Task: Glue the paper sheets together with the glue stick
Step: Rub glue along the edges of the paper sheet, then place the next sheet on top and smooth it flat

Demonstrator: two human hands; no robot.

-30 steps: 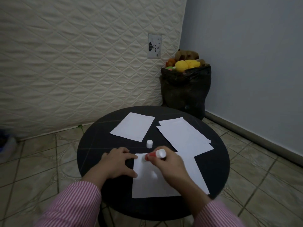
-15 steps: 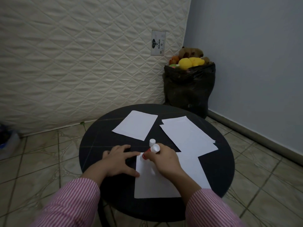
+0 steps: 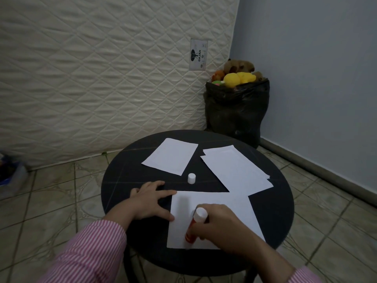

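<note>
A white paper sheet (image 3: 220, 203) lies at the near side of a round black table (image 3: 271, 205). My right hand (image 3: 222, 227) grips a red glue stick (image 3: 192, 229) with a white end, its tip down on the sheet's near left part. My left hand (image 3: 151, 201) lies flat, fingers spread, pressing the sheet's left edge. The glue stick's white cap (image 3: 191, 178) stands alone beyond the sheet. A single sheet (image 3: 170, 156) lies at the far left, and a small stack of sheets (image 3: 234, 168) at the far right.
A black bag (image 3: 236, 111) full of plush toys stands on the tiled floor behind the table, in the corner. A quilted mattress (image 3: 91, 78) leans against the wall at left. Something blue (image 3: 8, 174) lies at the far left floor.
My right hand has drawn the glue stick from the sheet's far left corner toward me, down to its near edge. My left hand stays on the left edge.
</note>
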